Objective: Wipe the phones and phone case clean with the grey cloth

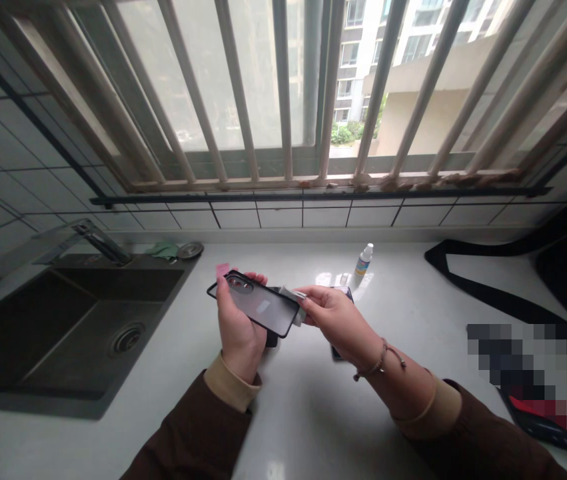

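Observation:
My left hand [237,327] grips a dark translucent phone case [256,303] with a camera cut-out at its far end, held above the pale countertop [303,400]. A small pink piece [222,269] shows at the case's far corner, by my fingertips. My right hand [336,319] pinches a small folded whitish wipe [296,298] against the near end of the case. A dark phone [343,291] lies on the counter, mostly hidden behind my right hand. A small spray bottle [364,260] with a white cap stands farther back.
A dark sink [78,320] with a faucet [100,241] is set into the counter at left; a green cloth [163,250] and a round metal drain plug [190,250] lie behind it. A black strap [483,287] and bag sit at right. A barred window is above.

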A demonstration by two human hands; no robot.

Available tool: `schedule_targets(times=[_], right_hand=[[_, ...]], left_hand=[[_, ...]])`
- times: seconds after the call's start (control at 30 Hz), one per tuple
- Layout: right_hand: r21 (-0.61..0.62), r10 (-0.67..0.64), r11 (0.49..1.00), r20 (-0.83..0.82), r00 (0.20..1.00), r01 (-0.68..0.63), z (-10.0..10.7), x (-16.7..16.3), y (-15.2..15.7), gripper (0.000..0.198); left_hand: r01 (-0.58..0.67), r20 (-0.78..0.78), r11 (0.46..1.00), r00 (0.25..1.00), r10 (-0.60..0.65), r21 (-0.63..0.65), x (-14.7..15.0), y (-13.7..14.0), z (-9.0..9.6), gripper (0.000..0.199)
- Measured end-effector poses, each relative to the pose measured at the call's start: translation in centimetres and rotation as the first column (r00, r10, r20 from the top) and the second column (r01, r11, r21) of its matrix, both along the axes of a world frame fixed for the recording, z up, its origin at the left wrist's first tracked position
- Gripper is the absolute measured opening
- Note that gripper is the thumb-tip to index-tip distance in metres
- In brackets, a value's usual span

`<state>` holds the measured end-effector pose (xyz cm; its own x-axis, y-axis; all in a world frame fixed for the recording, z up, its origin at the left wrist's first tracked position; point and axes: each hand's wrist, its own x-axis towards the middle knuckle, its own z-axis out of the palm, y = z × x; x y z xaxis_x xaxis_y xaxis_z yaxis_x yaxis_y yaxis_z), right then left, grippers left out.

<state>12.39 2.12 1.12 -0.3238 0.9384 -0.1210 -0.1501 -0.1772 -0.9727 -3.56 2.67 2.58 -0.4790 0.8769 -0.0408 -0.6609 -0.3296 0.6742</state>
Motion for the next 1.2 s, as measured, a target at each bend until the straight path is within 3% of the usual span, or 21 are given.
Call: schedule_targets(times=[0.23, 0.53, 0.77, 1.03, 1.13, 1.2], right_hand=[[-0.151, -0.137, 0.981, -0.074, 0.988, 0.125, 0.1, -0.6, -0.3, 0.033], [-0.195, -0.157, 0.971, -0.093, 0.983, 0.137, 0.0, -0.7, -0.3, 0.027], [-0.166, 0.007, 0.986, -0.041, 0.999, -0.014, 0.2, -0.8, -0.7, 0.025], [-0.226, 0.294, 0.934, 0.048, 0.954, -0.277, 3.0, 1.8, -0.4, 0.015], [-0.045, 0.071, 0.997, 0.128, 0.989, -0.066, 3.6, 2.6, 0.2, 0.024], [0.16, -0.175, 0.976, 0.186, 0.967, 0.146, 3.8, 3.0, 0.5, 0.03]], left_hand=[[-0.148, -0.26, 0.978, 0.948, 0.184, 0.15, 0.7, -0.5, -0.4, 0.041], [-0.119, -0.494, 0.956, 0.835, 0.243, 0.269, 1.3, -1.9, -0.1, 0.051], [-0.208, -0.542, 0.937, 0.771, 0.333, 0.28, 0.7, -1.6, 0.0, 0.05], [-0.251, -0.411, 0.956, 0.864, 0.292, 0.153, 0.1, -0.1, -0.8, 0.041], [-0.081, -0.312, 0.995, 0.945, 0.095, 0.058, 0.2, -0.1, -1.2, 0.05], [0.079, -0.249, 0.997, 0.965, -0.079, -0.01, 0.5, -0.3, -1.4, 0.062]])
